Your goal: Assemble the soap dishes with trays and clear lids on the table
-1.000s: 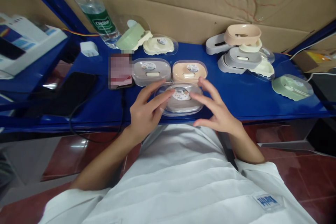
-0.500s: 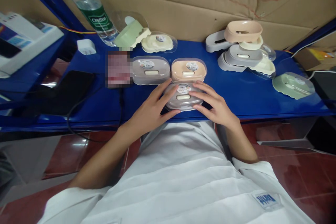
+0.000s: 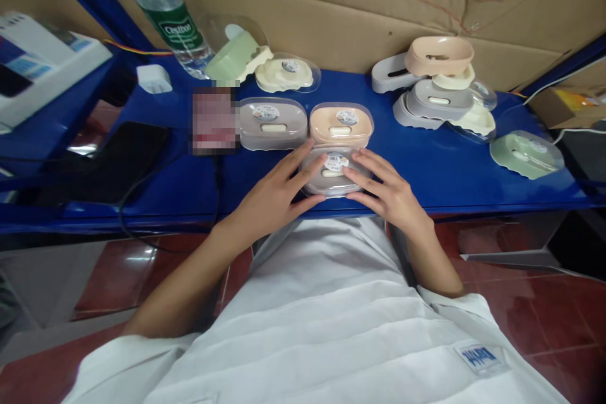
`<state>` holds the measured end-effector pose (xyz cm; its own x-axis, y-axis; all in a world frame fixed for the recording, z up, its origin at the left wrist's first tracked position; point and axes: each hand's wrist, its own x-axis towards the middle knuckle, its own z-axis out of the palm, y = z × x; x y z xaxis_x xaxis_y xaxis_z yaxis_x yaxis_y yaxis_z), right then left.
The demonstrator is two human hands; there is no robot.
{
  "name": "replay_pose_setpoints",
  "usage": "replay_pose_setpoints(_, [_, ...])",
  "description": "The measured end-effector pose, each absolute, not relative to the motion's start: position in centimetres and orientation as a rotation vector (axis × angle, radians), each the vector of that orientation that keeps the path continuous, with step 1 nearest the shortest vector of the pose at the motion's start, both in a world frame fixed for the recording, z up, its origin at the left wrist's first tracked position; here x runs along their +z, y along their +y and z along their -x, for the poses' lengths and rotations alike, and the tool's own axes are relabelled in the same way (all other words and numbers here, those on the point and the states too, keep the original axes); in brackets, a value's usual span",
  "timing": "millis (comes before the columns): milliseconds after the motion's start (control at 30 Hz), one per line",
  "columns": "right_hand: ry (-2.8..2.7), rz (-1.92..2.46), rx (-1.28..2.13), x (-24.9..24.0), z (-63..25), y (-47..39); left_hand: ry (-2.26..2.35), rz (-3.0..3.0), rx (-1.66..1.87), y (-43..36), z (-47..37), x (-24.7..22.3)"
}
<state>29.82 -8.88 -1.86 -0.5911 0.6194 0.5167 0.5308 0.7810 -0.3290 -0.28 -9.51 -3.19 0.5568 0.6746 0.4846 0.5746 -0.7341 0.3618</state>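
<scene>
A grey soap box (image 3: 333, 185) with a clear lid and a round sticker lies near the table's front edge. My left hand (image 3: 279, 194) grips its left side, thumb at the near rim and fingers over the lid. On the right side my right hand (image 3: 396, 194) holds it the same way, fingers spread across the lid and thumb low in front. Right behind it sits a peach soap box (image 3: 319, 132), also lidded. Another lidded grey soap box (image 3: 293, 139) stands to the left of the peach one.
Loose grey, cream and peach soap-box parts (image 3: 438, 57) are piled at the back right. A green soap box (image 3: 521, 161) lies far right. At the back left are a water bottle (image 3: 173, 25), green and cream parts (image 3: 230, 60) and a white charger (image 3: 154, 79).
The lid and its sticker have shifted slightly to the right under my fingers. Both hands stay on the grey soap box, fingers nearly unmoved.
</scene>
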Motion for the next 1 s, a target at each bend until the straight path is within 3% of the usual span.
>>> replay_pose_setpoints(700, [-2.367, 0.952, 0.332, -1.9, -30.1, -8.2, 1.134, -2.353, 0.726, -9.3, 0.4, -2.5])
replay_pose_setpoints(1000, [-2.162, 1.301, 0.056, -2.2, -38.3, -10.6, 1.137, -2.416, 0.65, -9.5, 0.1, -2.9])
